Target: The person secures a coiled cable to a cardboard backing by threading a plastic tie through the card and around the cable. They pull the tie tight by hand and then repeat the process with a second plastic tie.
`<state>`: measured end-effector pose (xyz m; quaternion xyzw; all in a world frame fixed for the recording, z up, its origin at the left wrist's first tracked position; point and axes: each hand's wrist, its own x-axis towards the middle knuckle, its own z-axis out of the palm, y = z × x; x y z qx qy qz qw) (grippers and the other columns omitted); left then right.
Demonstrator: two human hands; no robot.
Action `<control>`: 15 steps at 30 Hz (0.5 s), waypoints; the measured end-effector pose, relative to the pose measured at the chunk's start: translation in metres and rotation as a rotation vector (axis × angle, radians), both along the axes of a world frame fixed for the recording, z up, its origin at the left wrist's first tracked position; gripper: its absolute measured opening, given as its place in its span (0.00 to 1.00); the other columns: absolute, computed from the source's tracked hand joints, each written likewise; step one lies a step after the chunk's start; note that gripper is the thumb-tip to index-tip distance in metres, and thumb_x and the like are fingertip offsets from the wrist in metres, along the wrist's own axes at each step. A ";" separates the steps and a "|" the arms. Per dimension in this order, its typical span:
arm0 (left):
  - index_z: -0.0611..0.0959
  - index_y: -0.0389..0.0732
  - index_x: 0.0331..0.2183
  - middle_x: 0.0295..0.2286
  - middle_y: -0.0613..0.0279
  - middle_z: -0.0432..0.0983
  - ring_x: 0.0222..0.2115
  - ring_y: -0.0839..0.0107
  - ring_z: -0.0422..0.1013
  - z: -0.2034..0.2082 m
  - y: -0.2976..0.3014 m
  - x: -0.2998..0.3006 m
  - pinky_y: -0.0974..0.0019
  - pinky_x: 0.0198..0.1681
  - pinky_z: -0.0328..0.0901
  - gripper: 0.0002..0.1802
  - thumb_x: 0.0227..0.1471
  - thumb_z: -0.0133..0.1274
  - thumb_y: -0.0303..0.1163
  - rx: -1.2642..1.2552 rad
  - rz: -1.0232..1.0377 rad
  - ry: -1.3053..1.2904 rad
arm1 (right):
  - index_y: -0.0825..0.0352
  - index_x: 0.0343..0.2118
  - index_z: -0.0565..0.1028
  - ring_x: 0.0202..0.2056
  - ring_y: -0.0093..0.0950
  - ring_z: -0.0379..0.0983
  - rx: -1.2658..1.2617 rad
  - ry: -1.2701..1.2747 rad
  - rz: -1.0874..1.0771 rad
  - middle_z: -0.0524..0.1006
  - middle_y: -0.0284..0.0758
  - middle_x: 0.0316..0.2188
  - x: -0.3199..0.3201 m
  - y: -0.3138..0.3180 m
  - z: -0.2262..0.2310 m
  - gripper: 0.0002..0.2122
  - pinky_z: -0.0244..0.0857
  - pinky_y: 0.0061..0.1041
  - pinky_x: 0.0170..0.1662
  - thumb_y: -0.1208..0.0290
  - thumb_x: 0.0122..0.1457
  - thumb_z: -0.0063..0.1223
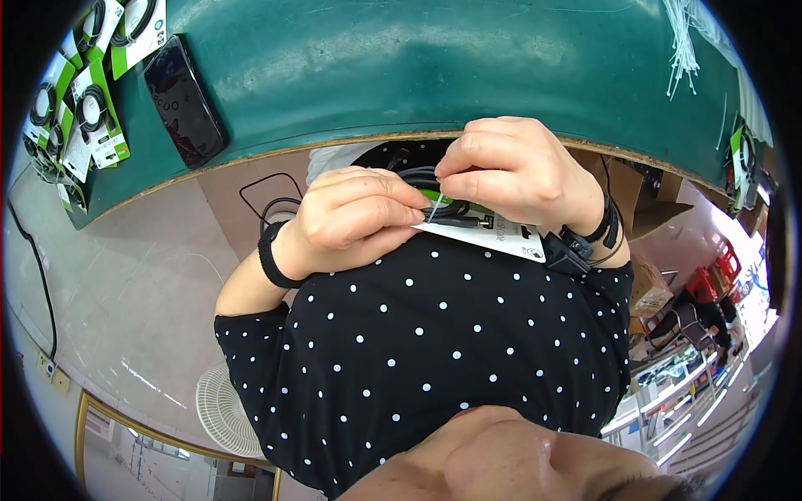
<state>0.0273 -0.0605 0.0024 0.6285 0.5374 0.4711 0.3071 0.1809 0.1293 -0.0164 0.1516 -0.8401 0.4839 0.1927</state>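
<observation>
Close to my body, at the table's front edge, a white and green packaging card (507, 240) carries a coiled black cable (458, 222) with a plug end. My left hand (355, 215) is closed on the left side of the card and cable. A thin whitish cable tie (435, 208) stands up across the coil. The thumb and fingertips of my right hand (514, 173) pinch its upper end, just above the card. My fingers hide part of the coil and the tie's lower end.
Several carded black cables (92, 108) lie at the far left of the green table (376, 67), beside a black phone (185, 102). Loose white cable ties (682, 42) are at the far right, above another carded cable (740, 163). A white fan (224, 409) stands behind on the left.
</observation>
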 end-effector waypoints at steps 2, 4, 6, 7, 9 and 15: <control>0.82 0.35 0.25 0.29 0.54 0.82 0.28 0.60 0.80 -0.001 -0.001 0.000 0.63 0.32 0.75 0.11 0.33 0.66 0.18 -0.017 0.004 -0.028 | 0.69 0.27 0.77 0.24 0.30 0.74 -0.011 0.003 -0.002 0.78 0.36 0.28 -0.001 0.000 -0.001 0.06 0.68 0.25 0.24 0.77 0.43 0.60; 0.83 0.35 0.26 0.29 0.54 0.82 0.28 0.60 0.80 -0.002 -0.001 0.000 0.63 0.33 0.75 0.11 0.33 0.66 0.18 -0.016 0.009 -0.038 | 0.69 0.27 0.77 0.24 0.29 0.74 -0.045 0.001 -0.011 0.78 0.35 0.28 -0.001 0.000 -0.002 0.06 0.67 0.25 0.24 0.78 0.43 0.61; 0.83 0.35 0.26 0.29 0.54 0.82 0.28 0.60 0.80 -0.002 -0.002 0.000 0.63 0.33 0.75 0.11 0.33 0.66 0.18 -0.020 0.014 -0.060 | 0.69 0.27 0.77 0.24 0.29 0.74 -0.060 0.001 -0.014 0.78 0.35 0.28 -0.002 -0.001 -0.004 0.07 0.67 0.25 0.24 0.79 0.43 0.62; 0.83 0.35 0.26 0.29 0.54 0.82 0.28 0.60 0.80 -0.002 -0.002 0.000 0.63 0.33 0.75 0.11 0.33 0.66 0.18 -0.018 0.015 -0.058 | 0.68 0.27 0.77 0.24 0.29 0.74 -0.067 0.010 -0.016 0.78 0.35 0.28 -0.002 -0.001 -0.005 0.07 0.67 0.25 0.24 0.79 0.43 0.62; 0.83 0.35 0.26 0.29 0.54 0.82 0.28 0.60 0.80 -0.001 -0.002 0.000 0.63 0.33 0.75 0.11 0.33 0.67 0.18 -0.010 0.007 -0.060 | 0.68 0.27 0.77 0.24 0.29 0.74 -0.084 0.026 -0.022 0.78 0.35 0.29 -0.001 -0.002 -0.006 0.07 0.66 0.25 0.23 0.80 0.44 0.63; 0.83 0.35 0.26 0.29 0.54 0.82 0.29 0.60 0.80 0.000 -0.001 0.000 0.63 0.32 0.75 0.11 0.34 0.67 0.18 0.017 0.007 -0.055 | 0.67 0.28 0.78 0.24 0.29 0.73 -0.071 0.001 0.000 0.78 0.34 0.28 -0.003 -0.003 -0.004 0.07 0.66 0.25 0.24 0.79 0.44 0.63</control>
